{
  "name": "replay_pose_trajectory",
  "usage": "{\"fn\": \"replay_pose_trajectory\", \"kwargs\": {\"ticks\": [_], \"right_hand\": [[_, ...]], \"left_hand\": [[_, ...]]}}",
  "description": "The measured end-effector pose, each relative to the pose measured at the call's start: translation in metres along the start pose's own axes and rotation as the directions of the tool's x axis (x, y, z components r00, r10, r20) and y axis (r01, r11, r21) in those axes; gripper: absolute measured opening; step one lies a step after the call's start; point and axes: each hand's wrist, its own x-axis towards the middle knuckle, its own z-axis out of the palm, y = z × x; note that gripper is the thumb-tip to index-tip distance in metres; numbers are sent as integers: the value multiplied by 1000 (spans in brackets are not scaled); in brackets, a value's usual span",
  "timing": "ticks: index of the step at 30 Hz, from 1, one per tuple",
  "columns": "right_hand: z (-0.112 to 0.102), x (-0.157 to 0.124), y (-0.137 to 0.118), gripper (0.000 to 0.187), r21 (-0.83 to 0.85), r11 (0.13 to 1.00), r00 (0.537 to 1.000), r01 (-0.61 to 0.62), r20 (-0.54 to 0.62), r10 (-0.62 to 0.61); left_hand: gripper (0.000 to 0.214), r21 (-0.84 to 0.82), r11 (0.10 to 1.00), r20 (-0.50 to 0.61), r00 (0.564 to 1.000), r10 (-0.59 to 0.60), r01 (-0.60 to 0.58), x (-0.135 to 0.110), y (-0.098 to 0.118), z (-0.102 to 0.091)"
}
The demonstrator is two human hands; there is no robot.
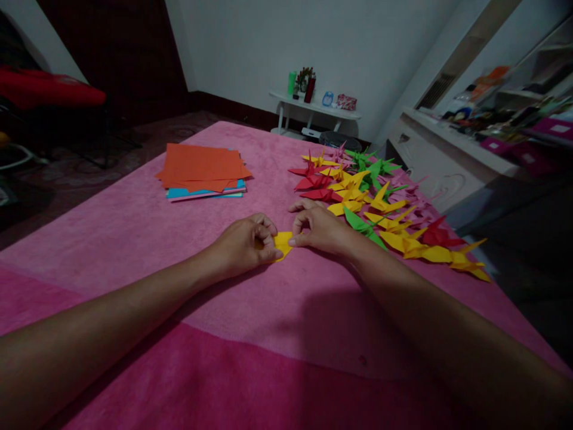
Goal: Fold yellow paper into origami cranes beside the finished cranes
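A small folded yellow paper (283,243) lies on the pink cloth (134,239) between my two hands. My left hand (245,245) is curled, its thumb and fingers pinching the paper's left side. My right hand (319,228) is curled too, thumb and forefinger pressed on the paper's right edge. Most of the paper is hidden under my fingers. Right of my right hand spreads a group of several folded paper cranes (376,203) in yellow, red, green and pink.
A stack of flat paper sheets (202,170), orange on top with blue and pink below, lies at the back left of the cloth. A white shelf with small items (313,107) stands by the far wall. A cluttered counter (470,137) runs along the right.
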Motion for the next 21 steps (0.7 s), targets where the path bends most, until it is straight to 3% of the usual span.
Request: {"fn": "replay_pose_trajectory", "kwargs": {"ticks": [6,10,15,21], "right_hand": [[-1,-4,-12,31,-130,979,986,-154,-80,144],[1,-9,-14,45,-127,965,969,-230,-126,214],[6,-14,-13,49,131,923,926,-361,-69,371],[4,-22,-21,14,467,807,922,-362,49,385]], "left_hand": [[23,142,990,-30,1000,-6,10,-4,-1,-1],[27,228,974,-38,999,28,-19,-8,3,-4],[27,217,973,-82,992,92,-73,-12,-2,-2],[27,166,979,-136,981,140,-116,-14,-8,2]]}}
